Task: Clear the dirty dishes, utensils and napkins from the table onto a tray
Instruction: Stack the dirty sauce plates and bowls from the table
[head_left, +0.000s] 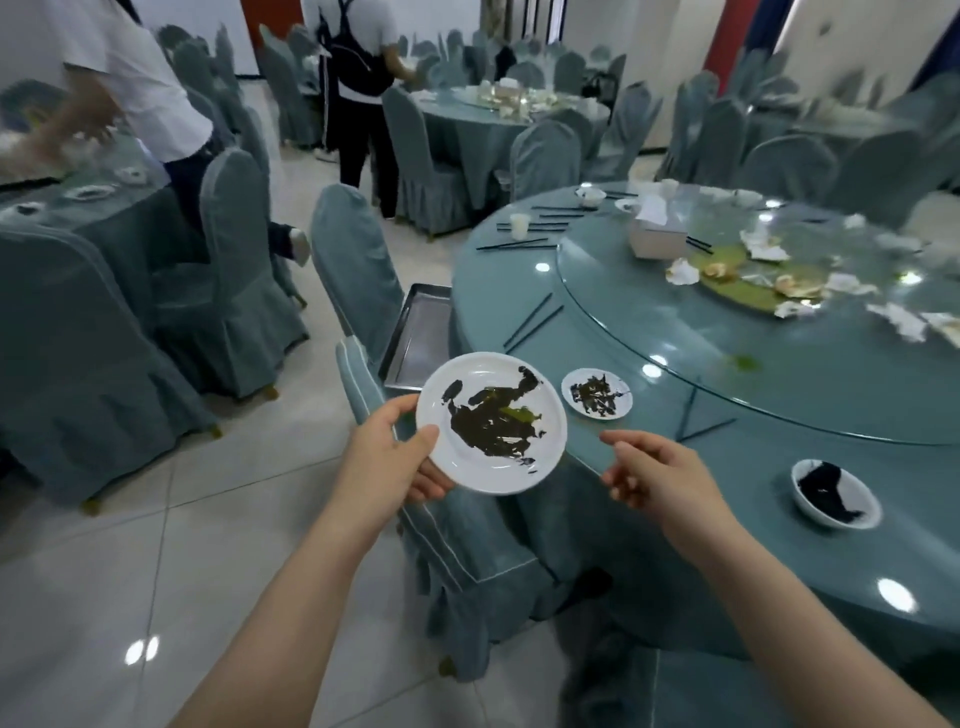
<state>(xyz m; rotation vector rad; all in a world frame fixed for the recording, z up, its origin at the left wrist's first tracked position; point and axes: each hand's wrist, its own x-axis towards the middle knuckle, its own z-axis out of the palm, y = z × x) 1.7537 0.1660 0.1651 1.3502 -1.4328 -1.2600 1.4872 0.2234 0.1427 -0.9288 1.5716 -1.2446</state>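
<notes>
My left hand (395, 452) grips the left rim of a white plate (491, 421) smeared with dark sauce, held in the air just off the near-left edge of the round table (675, 374). My right hand (654, 473) hovers to the right of the plate with fingers apart and nothing in it. A metal tray (418, 338) rests on a chair seat beyond the plate. On the table lie a small dirty saucer (597, 392), a small bowl (834, 493) with dark sauce, black chopsticks (535, 322) and crumpled napkins (683, 271).
A glass turntable (779, 358) carries a tissue box (657, 236) and food scraps. Covered chairs (358, 270) stand around the table. A cup (519, 224) and more chopsticks lie at the far rim. Two people stand at other tables on the left and behind.
</notes>
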